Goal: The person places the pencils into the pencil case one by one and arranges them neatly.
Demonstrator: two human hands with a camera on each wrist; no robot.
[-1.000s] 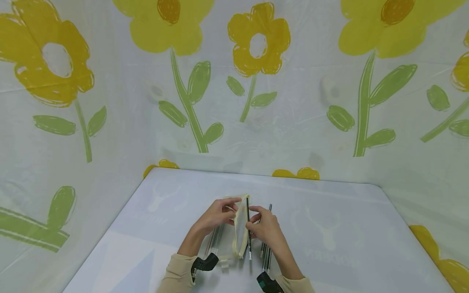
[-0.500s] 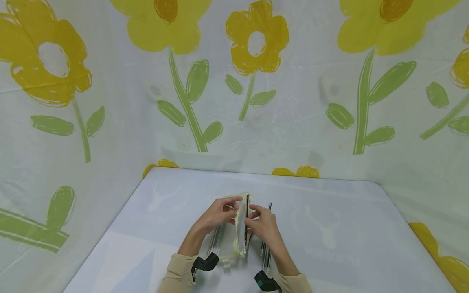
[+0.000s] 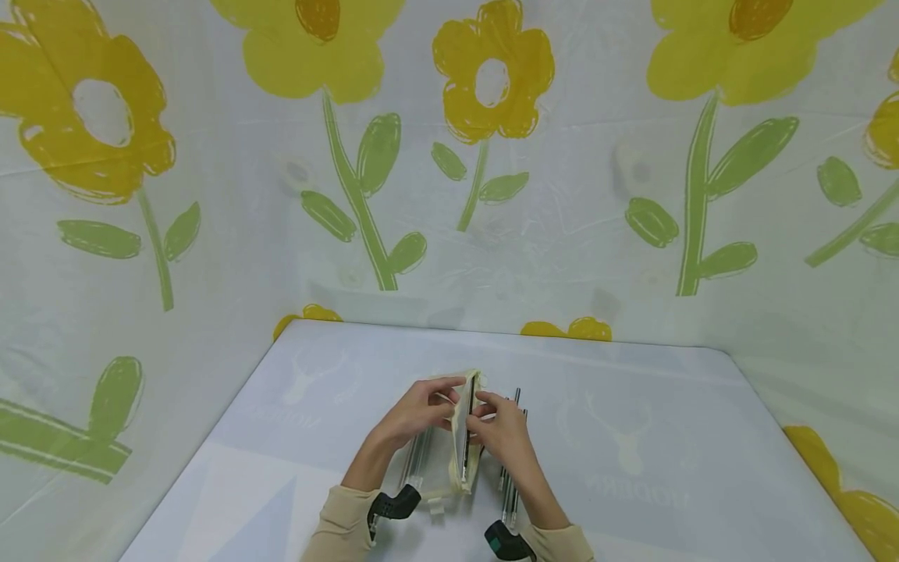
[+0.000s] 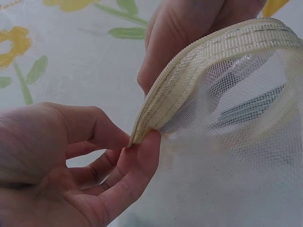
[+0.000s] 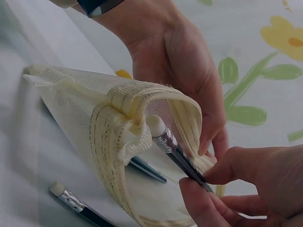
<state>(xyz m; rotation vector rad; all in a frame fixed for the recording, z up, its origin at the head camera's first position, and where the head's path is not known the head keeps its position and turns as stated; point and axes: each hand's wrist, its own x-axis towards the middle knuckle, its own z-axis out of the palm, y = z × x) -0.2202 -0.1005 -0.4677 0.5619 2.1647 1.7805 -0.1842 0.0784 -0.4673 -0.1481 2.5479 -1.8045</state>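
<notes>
A cream mesh zipper pouch (image 3: 458,449) stands on its edge between my hands, its mouth spread wide in the right wrist view. My left hand (image 3: 419,410) pinches the zipper edge of the pouch (image 4: 170,90) between thumb and fingers. In my right hand (image 3: 504,425), thumb and fingers grip a black pencil (image 5: 182,161) with a white eraser and silver ferrule. The eraser end lies within the pouch's mouth. A dark green pencil (image 5: 147,168) shows through the opening.
Several dark pencils (image 3: 510,480) lie on the table to the right of the pouch; one eraser-tipped pencil (image 5: 78,203) shows close by. Several slim, clear-looking sticks (image 3: 414,460) lie below my left hand. A flowered curtain (image 3: 492,257) stands behind the white table (image 3: 632,499).
My right hand has shifted slightly left, taking the pencil from beside the pouch into its mouth. My left hand has stayed nearly still on the zipper edge.
</notes>
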